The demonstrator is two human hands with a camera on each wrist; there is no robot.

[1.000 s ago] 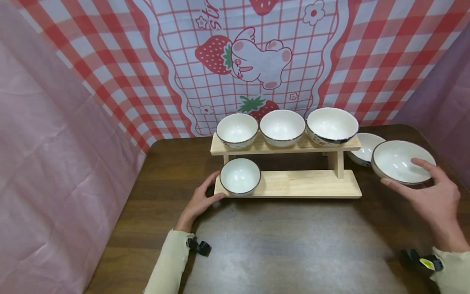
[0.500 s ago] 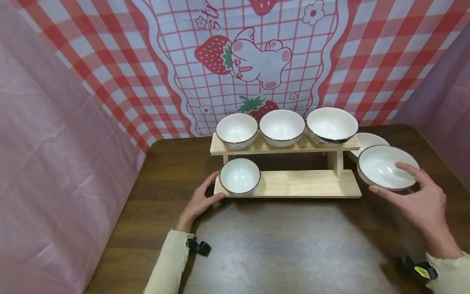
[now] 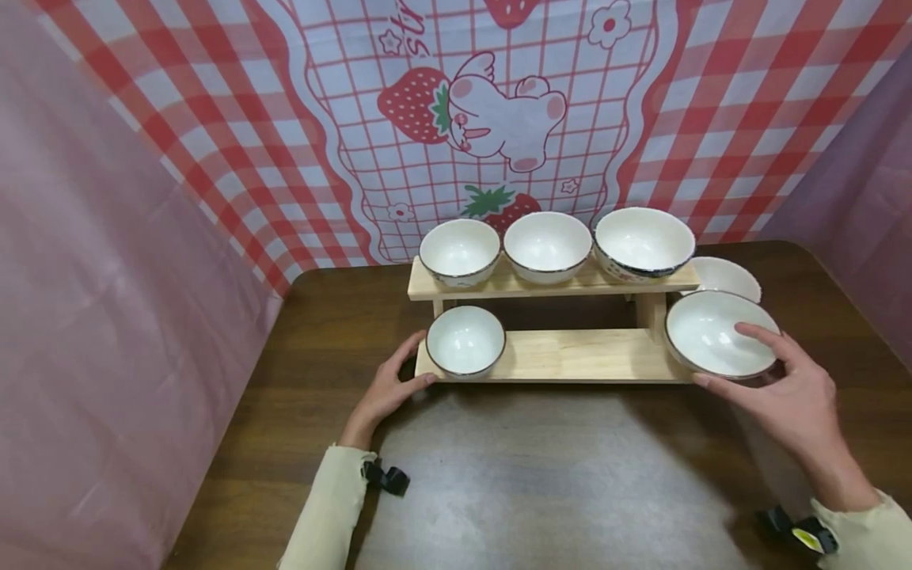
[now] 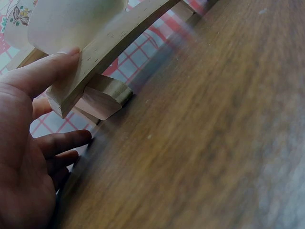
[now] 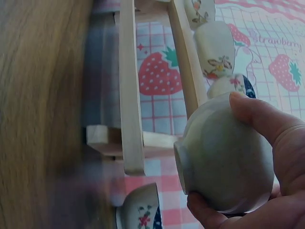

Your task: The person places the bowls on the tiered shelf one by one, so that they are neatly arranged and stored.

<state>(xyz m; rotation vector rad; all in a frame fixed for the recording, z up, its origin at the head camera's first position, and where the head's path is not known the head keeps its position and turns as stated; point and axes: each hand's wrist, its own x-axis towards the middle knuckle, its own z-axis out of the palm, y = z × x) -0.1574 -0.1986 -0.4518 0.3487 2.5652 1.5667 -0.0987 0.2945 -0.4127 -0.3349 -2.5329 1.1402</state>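
My right hand (image 3: pixel 798 396) grips a white, dark-rimmed bowl (image 3: pixel 705 336), thumb at its near side and forefinger reaching over the rim. The bowl is upright and overlaps the right end of the two-tier wooden stand (image 3: pixel 570 355); its plain outside (image 5: pixel 224 157) and foot show in the right wrist view. At the stand's left end, my left hand (image 3: pixel 388 388) holds the lower board, thumb along the front edge, other fingers behind. Close to those fingers a smaller white bowl (image 3: pixel 465 342) sits on the lower board.
Along the upper board stand three white bowls: left (image 3: pixel 460 249), middle (image 3: pixel 547 244) and right (image 3: pixel 644 240). Another bowl (image 3: pixel 727 277) rests on the brown table (image 3: pixel 541 475) behind the held one. A strawberry-print cloth (image 3: pixel 499 95) hangs behind the stand.
My right hand has carried its bowl left and slightly nearer, from over the table at the right to the stand's right end. The left hand stays in place.
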